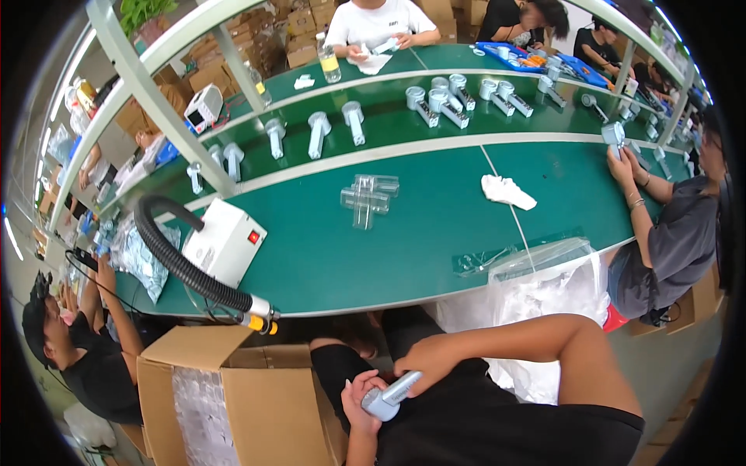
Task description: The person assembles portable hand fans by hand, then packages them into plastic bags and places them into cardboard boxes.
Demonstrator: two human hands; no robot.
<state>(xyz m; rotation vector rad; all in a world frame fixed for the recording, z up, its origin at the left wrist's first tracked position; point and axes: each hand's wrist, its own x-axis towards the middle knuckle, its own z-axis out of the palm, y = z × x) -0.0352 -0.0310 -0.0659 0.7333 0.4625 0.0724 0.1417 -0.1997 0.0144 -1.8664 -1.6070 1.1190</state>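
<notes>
At far left, a seated person is cut off by the dark fisheye rim, with 1 arm raised toward the table edge. Just right of that person stands an open cardboard box; its contents show only as a pale, wrapped mass that cannot be identified. Above the box, a black corrugated hose curves from a white control unit with 1 red switch and ends in a metal and yellow nozzle at the edge of the green table. In the lower centre, below the table edge, the left hand wraps its fingers around the grey head of a handheld device, and the right hand closes over the silver handle end; the palms hide most of the device, so its full shape cannot be read. On the table, a stack of clear plastic trays lies near centre, a crumpled white cloth lies farther right, and rows of similar grey devices stand on the raised strip behind. At the right edge, another person holds 1 such device against the table; the rim cuts that figure off.
</notes>
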